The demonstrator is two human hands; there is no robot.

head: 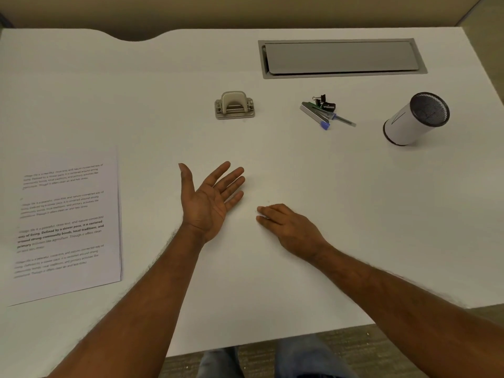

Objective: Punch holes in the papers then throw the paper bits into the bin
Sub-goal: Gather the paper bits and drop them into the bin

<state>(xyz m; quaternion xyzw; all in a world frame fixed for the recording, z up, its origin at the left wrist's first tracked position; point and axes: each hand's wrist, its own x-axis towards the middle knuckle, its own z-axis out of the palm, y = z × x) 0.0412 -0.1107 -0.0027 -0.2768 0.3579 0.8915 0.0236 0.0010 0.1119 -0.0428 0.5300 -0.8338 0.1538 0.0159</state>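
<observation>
A stack of printed papers (68, 222) lies flat at the left of the white desk (354, 214). A beige hole punch (234, 105) stands at the middle back, well beyond both hands. A small white cylindrical bin (416, 119) with a dark mesh inside stands at the right. My left hand (211, 199) is held palm up with straight, spread fingers and holds nothing. My right hand (289, 227) rests palm down on the desk just right of it, fingertips touching the surface; tiny paper bits may lie at the fingertips, too small to tell.
A stapler, black binder clips and a blue pen (326, 113) lie in a small pile between the punch and the bin. A grey cable hatch (342, 58) is set into the desk at the back right. The desk's front edge (272, 339) runs close below my forearms.
</observation>
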